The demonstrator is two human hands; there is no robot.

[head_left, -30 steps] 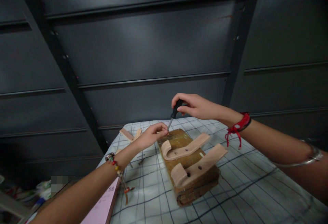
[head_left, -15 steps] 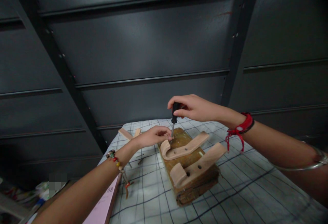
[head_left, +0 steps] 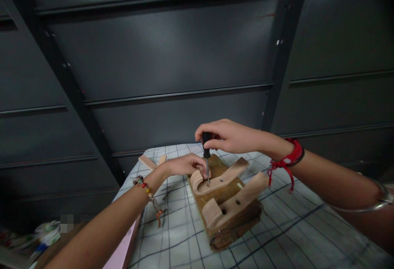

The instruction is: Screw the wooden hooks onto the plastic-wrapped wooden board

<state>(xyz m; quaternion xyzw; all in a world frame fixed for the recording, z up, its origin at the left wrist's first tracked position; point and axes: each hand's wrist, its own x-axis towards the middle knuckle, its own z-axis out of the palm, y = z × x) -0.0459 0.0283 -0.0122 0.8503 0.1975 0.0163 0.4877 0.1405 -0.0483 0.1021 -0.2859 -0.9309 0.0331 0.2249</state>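
My right hand [head_left: 229, 135] grips the black handle of a screwdriver [head_left: 206, 148] from above. The screwdriver stands nearly upright, its tip at a hole in the far wooden hook [head_left: 226, 178]. Curled fingers of my left hand [head_left: 189, 164] come together beside the shaft, at the hook's curved end; what they pinch, if anything, is hidden. Both the far hook and a nearer wooden hook [head_left: 238, 203] lie across a worn wooden board [head_left: 200, 207]. Two dark holes show in the nearer hook.
A checked cloth [head_left: 172, 236] covers the table. Left of the board lie light wooden pieces [head_left: 147, 162] and small dark screws or nails [head_left: 166, 194]. A pink box or book [head_left: 121, 248] is under my left forearm. Dark metal panels [head_left: 172, 55] stand behind the table.
My right hand has moved the screwdriver down and slightly nearer, from behind the far hook to its hole. My left fingers have shifted right alongside the shaft.
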